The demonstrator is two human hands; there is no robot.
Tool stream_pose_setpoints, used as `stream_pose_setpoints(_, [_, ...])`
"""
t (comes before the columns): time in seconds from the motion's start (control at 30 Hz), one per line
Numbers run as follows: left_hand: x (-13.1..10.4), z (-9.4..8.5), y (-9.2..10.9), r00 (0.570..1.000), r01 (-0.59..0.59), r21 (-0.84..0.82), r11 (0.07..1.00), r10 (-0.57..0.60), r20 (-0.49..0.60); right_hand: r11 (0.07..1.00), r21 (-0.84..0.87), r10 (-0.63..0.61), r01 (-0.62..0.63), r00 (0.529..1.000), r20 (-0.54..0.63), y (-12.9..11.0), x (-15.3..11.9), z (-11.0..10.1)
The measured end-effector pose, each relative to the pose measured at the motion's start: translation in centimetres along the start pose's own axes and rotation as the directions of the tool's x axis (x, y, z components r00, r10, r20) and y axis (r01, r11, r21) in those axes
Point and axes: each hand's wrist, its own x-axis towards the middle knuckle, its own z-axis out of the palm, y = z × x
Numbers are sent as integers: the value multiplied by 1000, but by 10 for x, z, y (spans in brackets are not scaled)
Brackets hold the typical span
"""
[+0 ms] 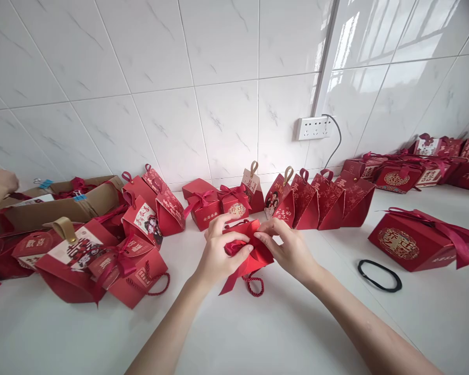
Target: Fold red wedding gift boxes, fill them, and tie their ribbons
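Note:
Between my hands is a small red gift box (262,254), its top partly open and its flaps raised. A red rope handle (255,287) loops out at its near side, and a satin ribbon (230,281) trails at its left. My left hand (219,250) is closed on the box's left side, thumb across the top and index finger raised. With thumb and fingertips, my right hand (287,245) pinches the upper right edge of the box. The fingers hide part of the flaps.
Finished red gift boxes (328,200) stand along the tiled wall. More boxes (78,260) lie at left beside a cardboard carton (62,208), where another person's hand (0,190) reaches in. A ribboned box (414,242) and black hair tie (380,276) lie right.

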Motion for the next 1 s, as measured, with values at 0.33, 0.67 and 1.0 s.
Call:
stream_pose_setpoints(0.33, [1, 5, 6, 988, 154, -85, 984, -154, 8, 899, -16, 422, -437, 859, 291, -11, 15, -31])
stream_pose_setpoints(0.67, [1, 4, 4, 987, 159, -104, 982, -159, 8, 806, -199, 536, -557, 546, 643, -4, 18, -47])
stream_pose_setpoints(1.0, [3, 8, 10, 971, 228, -87, 970, -233, -60, 805, 13, 357, -593, 502, 787, -11, 15, -48])
